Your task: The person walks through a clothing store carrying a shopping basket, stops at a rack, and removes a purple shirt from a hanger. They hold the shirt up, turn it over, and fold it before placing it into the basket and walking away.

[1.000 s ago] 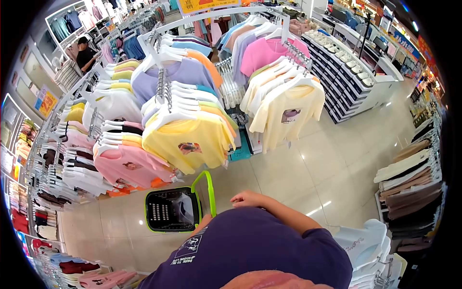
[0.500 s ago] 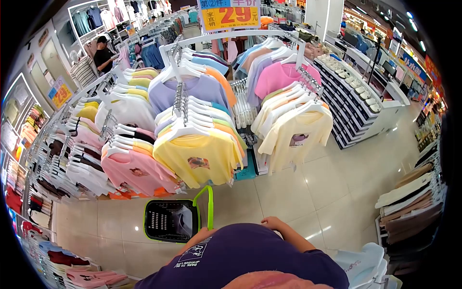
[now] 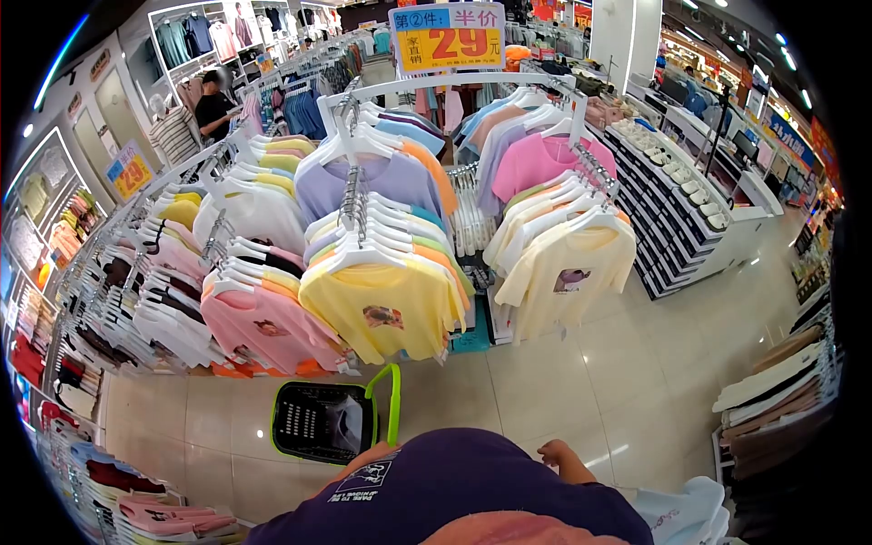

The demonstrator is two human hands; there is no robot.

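Observation:
My left hand is at the lower end of the green handle of a black basket, closed on it, with its fingers partly hidden by my dark shirt. The black basket is on the floor to the left and holds a greyish item. Beyond it, a yellow shirt and a pink shirt hang at the front of a white rack. My right hand hangs beside my body with curled fingers, and nothing shows in it.
A cream shirt hangs right of the yellow one. A shoe display is at the right, and folded trousers hang at the right edge. A person in black stands at the back left. A price sign tops the rack.
The view has tilted slightly, so the racks appear lower and a little to the right. My right hand has moved right and down, and my left hand is still at the handle.

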